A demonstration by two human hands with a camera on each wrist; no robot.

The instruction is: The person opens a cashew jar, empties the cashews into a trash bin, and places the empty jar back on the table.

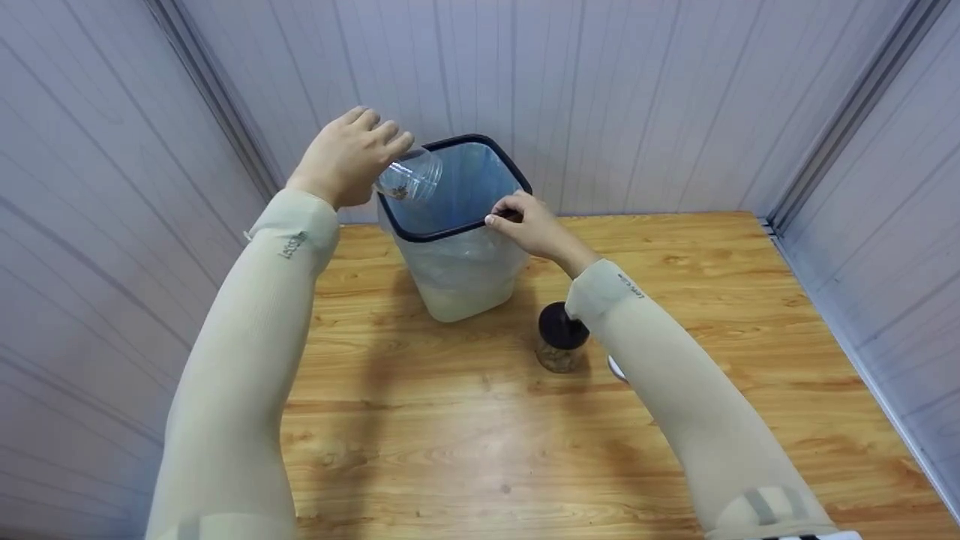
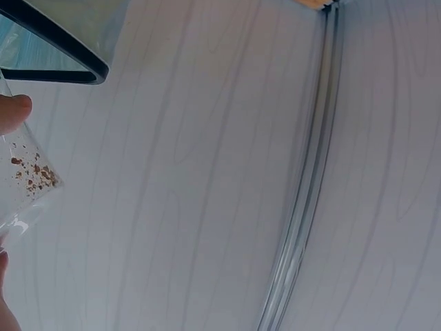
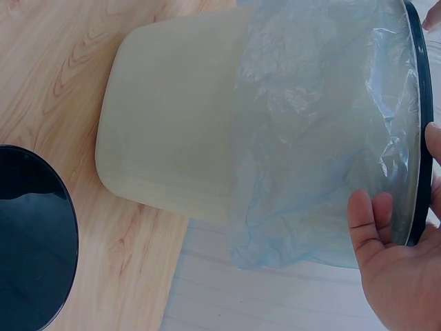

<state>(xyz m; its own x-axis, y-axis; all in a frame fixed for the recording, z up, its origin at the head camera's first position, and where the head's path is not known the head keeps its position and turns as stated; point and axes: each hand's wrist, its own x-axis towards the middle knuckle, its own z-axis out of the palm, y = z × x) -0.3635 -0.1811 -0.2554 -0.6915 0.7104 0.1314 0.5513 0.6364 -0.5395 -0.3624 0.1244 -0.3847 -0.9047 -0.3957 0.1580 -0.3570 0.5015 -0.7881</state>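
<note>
My left hand grips a clear jar, tilted with its mouth toward the inside of a bin. Small brown crumbs lie along the jar's wall, also visible in the left wrist view, where the jar shows at the left edge. The bin has a black rim and a thin bluish liner folded over its outside. At the rim's near right corner, my right hand holds the edge, with the thumb on one side and fingers against the liner.
A second jar with a black lid stands on the wooden floor, right of the bin and beside my right forearm. A white round object is partly hidden under that forearm. Panelled walls rise behind and on both sides.
</note>
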